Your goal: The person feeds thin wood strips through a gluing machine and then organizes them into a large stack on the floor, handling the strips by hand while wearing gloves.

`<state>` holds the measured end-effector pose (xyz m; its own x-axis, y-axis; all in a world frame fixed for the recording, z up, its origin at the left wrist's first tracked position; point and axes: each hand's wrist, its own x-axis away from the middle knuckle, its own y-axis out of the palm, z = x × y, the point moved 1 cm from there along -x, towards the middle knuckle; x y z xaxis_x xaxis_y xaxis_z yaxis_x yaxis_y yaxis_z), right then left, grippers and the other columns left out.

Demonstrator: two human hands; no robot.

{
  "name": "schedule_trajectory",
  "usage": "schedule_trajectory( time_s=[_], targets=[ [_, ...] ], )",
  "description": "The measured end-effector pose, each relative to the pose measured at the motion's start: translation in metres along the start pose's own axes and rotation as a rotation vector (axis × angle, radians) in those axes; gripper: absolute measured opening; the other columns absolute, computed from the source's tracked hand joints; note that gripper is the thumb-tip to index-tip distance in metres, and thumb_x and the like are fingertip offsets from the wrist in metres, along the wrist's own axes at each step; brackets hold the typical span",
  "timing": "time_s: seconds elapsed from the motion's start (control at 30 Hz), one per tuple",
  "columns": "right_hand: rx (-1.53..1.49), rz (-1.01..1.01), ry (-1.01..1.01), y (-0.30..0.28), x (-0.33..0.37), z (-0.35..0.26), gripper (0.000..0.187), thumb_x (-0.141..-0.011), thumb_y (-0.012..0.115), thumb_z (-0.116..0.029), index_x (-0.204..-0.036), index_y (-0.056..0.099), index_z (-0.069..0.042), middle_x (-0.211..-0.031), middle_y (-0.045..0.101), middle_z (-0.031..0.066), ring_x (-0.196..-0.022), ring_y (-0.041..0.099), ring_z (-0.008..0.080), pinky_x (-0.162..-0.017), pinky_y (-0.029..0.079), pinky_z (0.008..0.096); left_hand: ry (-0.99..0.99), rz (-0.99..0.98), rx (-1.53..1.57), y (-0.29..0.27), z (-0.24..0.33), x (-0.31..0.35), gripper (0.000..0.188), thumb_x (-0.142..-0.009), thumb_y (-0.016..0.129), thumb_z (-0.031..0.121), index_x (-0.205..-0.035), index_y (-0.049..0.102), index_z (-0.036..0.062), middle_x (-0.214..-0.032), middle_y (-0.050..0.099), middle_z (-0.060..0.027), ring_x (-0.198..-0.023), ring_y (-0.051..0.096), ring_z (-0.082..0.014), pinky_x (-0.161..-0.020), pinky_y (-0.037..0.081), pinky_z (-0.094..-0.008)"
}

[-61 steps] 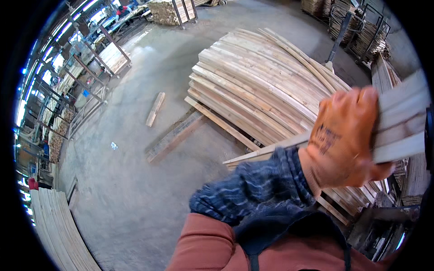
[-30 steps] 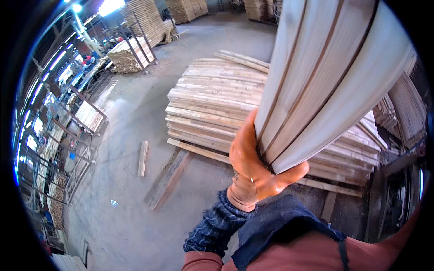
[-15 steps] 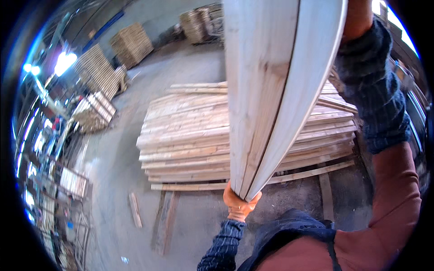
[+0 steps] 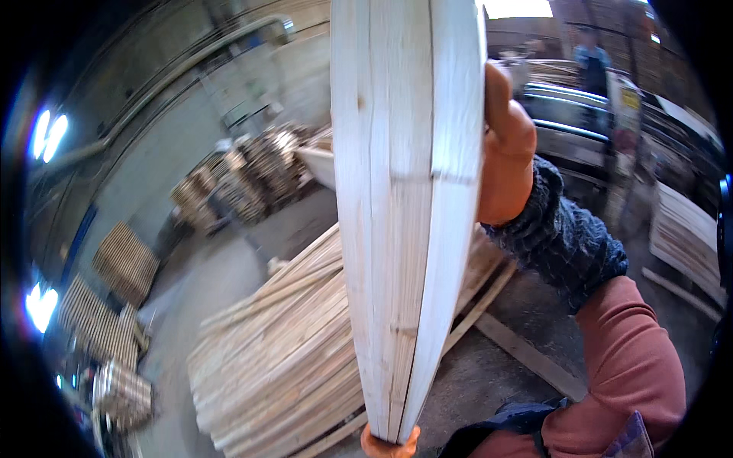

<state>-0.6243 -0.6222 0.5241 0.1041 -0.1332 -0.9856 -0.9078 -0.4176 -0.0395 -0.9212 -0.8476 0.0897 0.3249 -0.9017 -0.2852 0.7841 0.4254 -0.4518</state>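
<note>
A bundle of pale wooden boards (image 4: 405, 198) stands nearly upright in front of me, filling the middle of the view. My left hand (image 4: 389, 444), in an orange glove, grips the bundle's lower end at the bottom edge of the picture. My right hand (image 4: 504, 153), also gloved in orange, clasps the bundle's right edge high up, the arm in a dark knitted cuff and a reddish sleeve (image 4: 634, 366).
A large stack of long boards (image 4: 282, 359) lies on the concrete floor below left. More timber piles (image 4: 244, 179) and pallets (image 4: 122, 259) stand along the far wall. Another board stack (image 4: 687, 229) and a person (image 4: 592, 61) are at the right.
The bundle has swung from slanted to nearly upright and closer to me. My right hand has come onto its upper right edge. The view has turned toward the far wall.
</note>
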Motion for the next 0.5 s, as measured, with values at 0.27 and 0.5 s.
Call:
schedule_trajectory(
  time_s=[0.27, 0.5],
  targets=[
    [-0.299, 0.643, 0.631, -0.195, 0.124, -0.05, 0.082, -0.1, 0.043, -0.07, -0.142, 0.051, 0.0, -0.118, 0.069, 0.0212, -0.101, 0.072, 0.0297, -0.09, 0.061, 0.0404, -0.044, -0.313, -0.298, 0.049, 0.054, 0.045, 0.08, -0.072, 0.088, 0.05, -0.132, 0.061, 0.0046, -0.117, 0.07, -0.0198, -0.11, 0.067, -0.0363, -0.09, 0.055, -0.0456],
    [-0.452, 1.054, 0.852, -0.255, 0.323, 0.01, 0.113, -0.071, 0.065, -0.088, -0.149, 0.044, -0.009, -0.122, 0.06, 0.0188, -0.104, 0.065, 0.0328, -0.088, 0.059, 0.0509, 0.061, -0.473, -0.48, 0.132, 0.072, -0.029, 0.08, -0.073, 0.086, 0.051, -0.134, 0.06, 0.0063, -0.119, 0.069, -0.0191, -0.112, 0.066, -0.0363, -0.092, 0.054, -0.0455]
  ],
)
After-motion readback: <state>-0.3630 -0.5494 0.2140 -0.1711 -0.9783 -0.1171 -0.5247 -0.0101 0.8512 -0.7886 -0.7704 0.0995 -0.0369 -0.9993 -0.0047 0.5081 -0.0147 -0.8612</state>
